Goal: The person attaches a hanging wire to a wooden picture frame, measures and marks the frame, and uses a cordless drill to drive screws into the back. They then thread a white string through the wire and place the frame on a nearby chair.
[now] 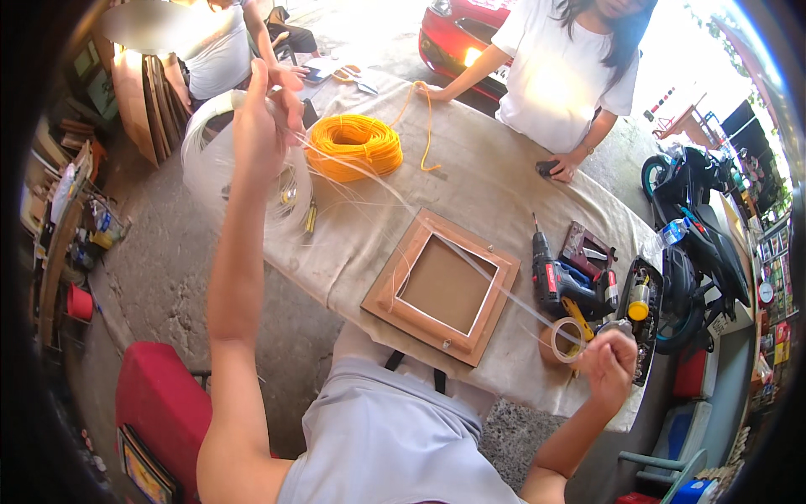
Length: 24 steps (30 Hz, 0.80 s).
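Only the head view here, looking down over the worktop (pixel 470 181), which has a pale cloth over it.

The left hand (pixel 267 113) is raised high and far out, clenched around a bunch of clear strands (pixel 369 176) that come off the whitish coil (pixel 210 160) sitting at the worktop's left end. The right hand (pixel 609 363) is down low near the body, pinched shut on the other end of those strands, so the line runs taut across the square wooden frame (pixel 443 286) lying flat between the two hands. The strands pass above the frame, not through it as far as I can tell.

Just beside the right hand: a roll of tape (pixel 564 338), a red and black cordless drill (pixel 550 281) and an open tool case (pixel 642 294). The orange cord coil (pixel 356 144) sits further back, near scissors (pixel 353 76). A person in a white shirt (pixel 562 76) leans on the far edge.

My take on doing this bit well: keep even tension from both ends, and keep the strands together so none snag on the frame corners or tangle back at the coil.
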Each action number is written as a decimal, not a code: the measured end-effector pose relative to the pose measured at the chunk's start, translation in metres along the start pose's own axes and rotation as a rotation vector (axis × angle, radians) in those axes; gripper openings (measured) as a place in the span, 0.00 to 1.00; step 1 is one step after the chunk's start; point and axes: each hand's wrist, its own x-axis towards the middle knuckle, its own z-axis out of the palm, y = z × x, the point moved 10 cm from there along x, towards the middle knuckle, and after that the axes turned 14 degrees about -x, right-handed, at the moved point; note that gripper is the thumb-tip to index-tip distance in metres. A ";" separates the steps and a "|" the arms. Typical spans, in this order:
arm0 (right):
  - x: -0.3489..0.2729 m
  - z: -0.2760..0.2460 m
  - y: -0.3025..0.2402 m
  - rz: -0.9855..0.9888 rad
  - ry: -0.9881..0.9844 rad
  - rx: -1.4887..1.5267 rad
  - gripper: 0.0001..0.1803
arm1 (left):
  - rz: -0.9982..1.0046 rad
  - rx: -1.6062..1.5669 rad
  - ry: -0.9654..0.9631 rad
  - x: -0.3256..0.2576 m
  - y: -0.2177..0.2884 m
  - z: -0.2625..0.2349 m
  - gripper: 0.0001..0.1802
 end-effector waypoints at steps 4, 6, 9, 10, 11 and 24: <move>-0.014 0.022 0.011 -0.065 -0.183 0.424 0.13 | -0.038 -0.002 0.108 -0.003 -0.010 0.002 0.28; -0.018 0.028 0.021 -0.026 -0.281 0.255 0.16 | -0.012 -0.004 0.111 -0.006 -0.009 0.006 0.27; -0.015 0.044 0.037 0.123 -0.445 -0.048 0.28 | 0.031 -0.093 -0.065 -0.010 -0.003 0.022 0.27; -0.012 0.056 0.042 0.134 -0.535 -0.011 0.32 | 0.040 -0.144 -0.156 -0.013 -0.002 0.032 0.27; -0.007 0.071 0.043 0.145 -0.624 0.027 0.37 | 0.049 -0.153 -0.165 -0.015 -0.002 0.038 0.27; 0.112 0.246 -0.025 0.082 -0.478 0.415 0.21 | -0.035 -0.026 -0.362 -0.052 -0.029 0.126 0.33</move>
